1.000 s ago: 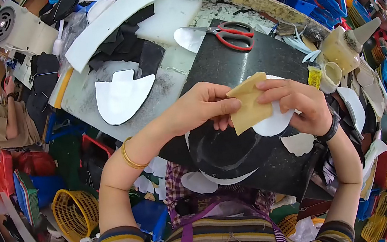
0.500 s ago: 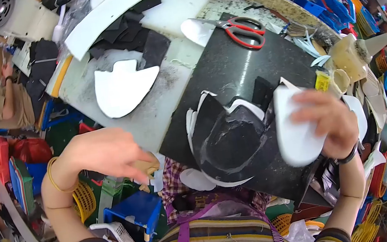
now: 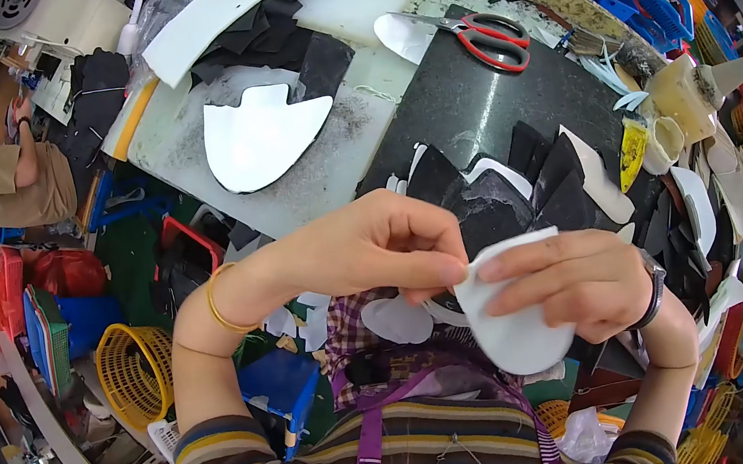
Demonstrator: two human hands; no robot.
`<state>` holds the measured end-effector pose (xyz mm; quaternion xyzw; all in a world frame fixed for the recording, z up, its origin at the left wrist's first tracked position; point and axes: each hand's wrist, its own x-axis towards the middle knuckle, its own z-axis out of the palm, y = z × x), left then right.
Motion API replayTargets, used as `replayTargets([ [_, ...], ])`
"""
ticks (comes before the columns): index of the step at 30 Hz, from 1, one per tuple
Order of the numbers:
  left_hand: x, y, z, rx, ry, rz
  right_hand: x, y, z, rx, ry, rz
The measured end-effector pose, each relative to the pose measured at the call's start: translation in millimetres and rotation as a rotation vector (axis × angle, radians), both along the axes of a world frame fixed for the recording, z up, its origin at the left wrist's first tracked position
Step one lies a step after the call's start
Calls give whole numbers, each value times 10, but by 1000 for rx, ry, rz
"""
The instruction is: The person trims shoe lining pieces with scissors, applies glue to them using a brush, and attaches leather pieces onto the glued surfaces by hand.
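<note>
- As I watch from afar, with the white piece (image 3: 527, 343) for my landmark, the yellow basket (image 3: 135, 373) sits well to its left, lower than the counter (image 3: 166, 143).
- Also left of the white piece, but farther from the wearer, I see a white panel (image 3: 266, 137) lying flat on the counter.
- At the white piece's upper left corner, the grip of the left hand (image 3: 392, 243) is pinched together, thumb and fingertips on the edge.
- Between both hands, in front of the wearer, the white piece hangs; I judge its long axis to run toward the wearer's body, rounded end nearest.
- Beyond the white piece, well apart, red-handled scissors (image 3: 499, 42) lie on the black board (image 3: 443, 96).
- Right of the white piece, the grip of the right hand (image 3: 586, 282) is clamped on it, fingers across its face, thumb hidden from me; neither hand is nearer, since both touch.
- Farther right and beyond the white piece, I see a spouted bottle (image 3: 680, 95).
</note>
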<state>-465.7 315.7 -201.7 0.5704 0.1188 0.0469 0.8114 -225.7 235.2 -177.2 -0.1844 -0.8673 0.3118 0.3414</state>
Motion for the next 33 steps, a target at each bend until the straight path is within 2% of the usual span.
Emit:
replayTargets([
  [2, 58, -103, -88, -254, -126, 130, 1, -31, 9, 66, -260, -138],
  [4, 179, -224, -212, -405, -226, 238, -110, -45, 2, -131, -110, -493],
  [6, 332, -317, -347, -467, -304, 324, -281, -68, 13, -130, -44, -660],
  [9, 381, -358, -328, -597, -317, 340, -198, -31, -105, 207, -58, -609],
  [11, 342, -393, -389, -631, -326, 296, -112, -23, -172, -47, 133, -516],
  [12, 215, -385, -402, -398, -188, 249, -89, -37, -206, -181, 230, -467],
  [13, 6, -348, -404, -166, -46, 196, -98, -95, -162, -632, 494, -539],
  [14, -161, -322, -414, 65, 96, 132, -24, -83, -154, -855, 611, -502],
  [16, -353, -442, -475, 513, 159, 88, 194, -50, -169, -1221, 584, -609],
  [17, -424, -477, -553, 865, 189, -156, 202, -4, -181, -1258, 498, -621],
  [18, -457, -574, -592, 1027, 175, -233, 203, 52, -210, -1290, 411, -629],
  [20, -419, -603, -433, 1172, 169, -304, 179, 139, -357, -1321, 374, -583],
  [23, -355, -514, -479, 1565, -253, 352, 108, 197, -465, -1321, 272, -514],
  [27, -284, -497, -774, 1654, -126, 239, -24, 270, -566, -1330, 193, -510],
  [33, -315, -472, -844, 1629, -138, 245, -28, 283, -535, -1285, 130, -629],
])
